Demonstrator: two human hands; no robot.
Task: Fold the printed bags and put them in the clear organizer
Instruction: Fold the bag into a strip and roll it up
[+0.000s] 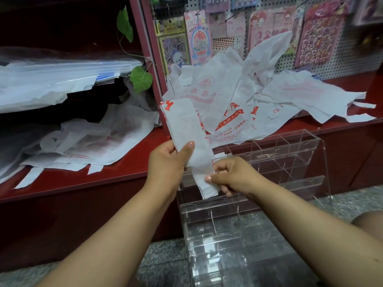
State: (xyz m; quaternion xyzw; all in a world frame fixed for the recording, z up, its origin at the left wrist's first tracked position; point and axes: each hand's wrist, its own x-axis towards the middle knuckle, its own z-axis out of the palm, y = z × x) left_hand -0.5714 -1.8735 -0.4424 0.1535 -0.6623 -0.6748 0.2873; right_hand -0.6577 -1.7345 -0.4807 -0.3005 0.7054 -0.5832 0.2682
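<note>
A white bag with red print, folded into a long narrow strip [187, 129], hangs in the air in front of the red shelf. My left hand [165, 162] grips it near the middle, thumb on its front. My right hand [232, 176] pinches the strip's lower end just above the clear organizer [269, 168], which stands on the floor against the shelf with several see-through compartments. A loose heap of more printed bags [234, 96] lies on the shelf behind.
The red shelf ledge [83, 181] runs across at hand height. More white bags [83, 146] lie on its left part, with clear plastic sheets [51, 79] stacked above. A pegboard with sticker packs [269, 27] rises behind. Grey stone floor [165, 255] lies below.
</note>
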